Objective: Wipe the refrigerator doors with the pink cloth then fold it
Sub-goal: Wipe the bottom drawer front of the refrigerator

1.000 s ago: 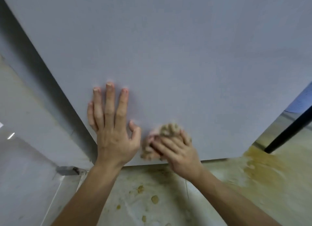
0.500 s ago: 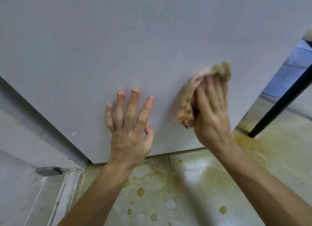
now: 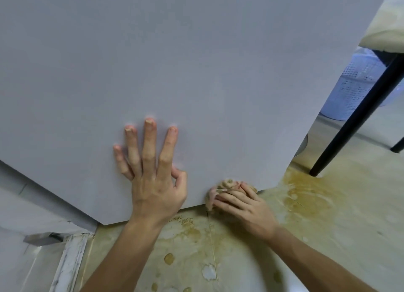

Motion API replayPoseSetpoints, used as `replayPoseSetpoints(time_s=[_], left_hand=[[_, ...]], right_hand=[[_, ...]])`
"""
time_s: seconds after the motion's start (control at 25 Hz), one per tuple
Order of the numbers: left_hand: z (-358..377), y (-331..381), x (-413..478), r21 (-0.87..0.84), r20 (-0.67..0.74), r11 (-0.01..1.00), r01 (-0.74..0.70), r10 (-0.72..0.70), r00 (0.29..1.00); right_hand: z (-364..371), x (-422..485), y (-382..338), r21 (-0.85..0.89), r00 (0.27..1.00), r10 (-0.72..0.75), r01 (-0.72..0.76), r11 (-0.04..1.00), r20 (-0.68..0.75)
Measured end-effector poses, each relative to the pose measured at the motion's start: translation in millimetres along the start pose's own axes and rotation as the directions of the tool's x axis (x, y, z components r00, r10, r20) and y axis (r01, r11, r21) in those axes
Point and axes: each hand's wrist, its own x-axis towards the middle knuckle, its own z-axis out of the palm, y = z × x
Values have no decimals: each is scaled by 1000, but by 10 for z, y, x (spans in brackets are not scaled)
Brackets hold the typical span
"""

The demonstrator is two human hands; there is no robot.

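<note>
The grey refrigerator door fills most of the head view. My left hand lies flat against its lower part, fingers spread, holding nothing. My right hand presses a bunched, soiled pink cloth against the door's bottom edge, just right of my left hand. Most of the cloth is hidden under my fingers.
Below the door is a stained tiled floor with yellow-brown patches. A black table leg slants down at the right, with a white perforated basket behind it. A pale wall and skirting stand at the lower left.
My right hand has swept the cloth from higher on the door down to its bottom edge. My left hand stays flat on the door.
</note>
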Motion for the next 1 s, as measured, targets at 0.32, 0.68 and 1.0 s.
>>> replayPoseSetpoints(time_s=[0.32, 0.68, 1.0], left_hand=[[147, 319, 35, -87, -37, 996, -23, 20, 999], [239, 551, 88, -44, -17, 999, -27, 26, 1000], [164, 560, 87, -45, 17, 999, -21, 22, 1000]], right_hand=[[-946, 536, 817, 418, 607, 604, -437, 797, -517], [-36, 286, -177, 782, 318, 945, -609, 137, 82], [-769, 695, 124, 885, 218, 976, -456, 89, 14]])
